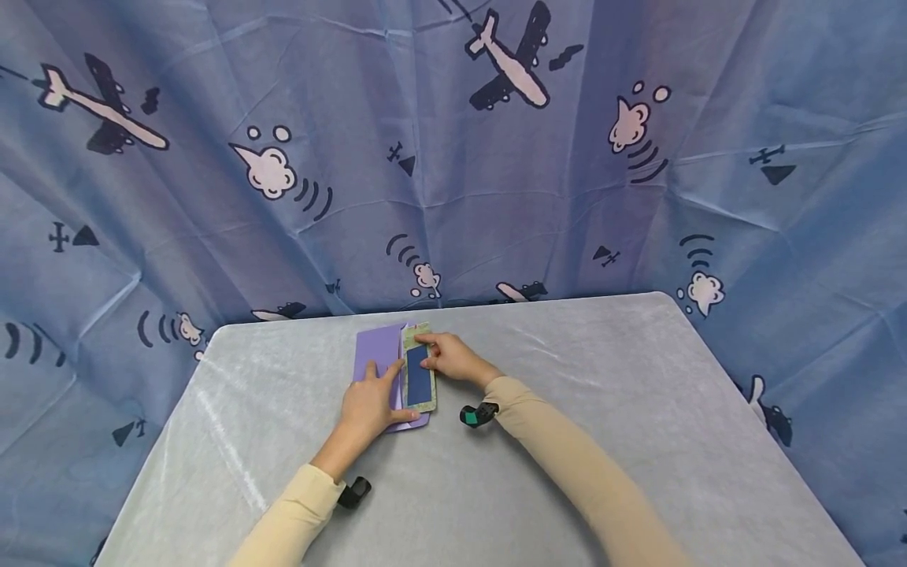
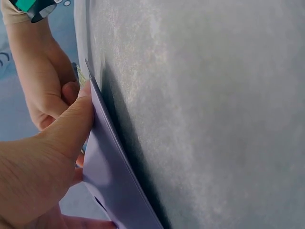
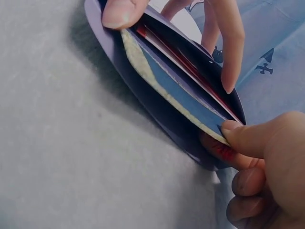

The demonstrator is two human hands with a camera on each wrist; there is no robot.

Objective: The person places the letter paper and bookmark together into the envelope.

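A purple folder (image 1: 379, 346) lies partly spread on the table, its covers bowed apart in the right wrist view. Against its right side is a thin card (image 1: 420, 376) with a pale green patterned border and a blue middle. My right hand (image 1: 453, 358) pinches this card's edge between thumb and index finger, the other fingers curled under. My left hand (image 1: 366, 405) spreads over the folder: its thumb presses at the near edge by the card's end, and its straight fingers rest on the left cover. Inside the folder shows a red-and-white edge (image 3: 186, 69).
Pale grey cloth covers the table (image 1: 553, 472). A blue curtain (image 1: 354, 236) printed with airplanes hangs just behind the table's far edge. Each wrist wears a dark band-mounted device, the right one (image 1: 479, 415) having a green patch.
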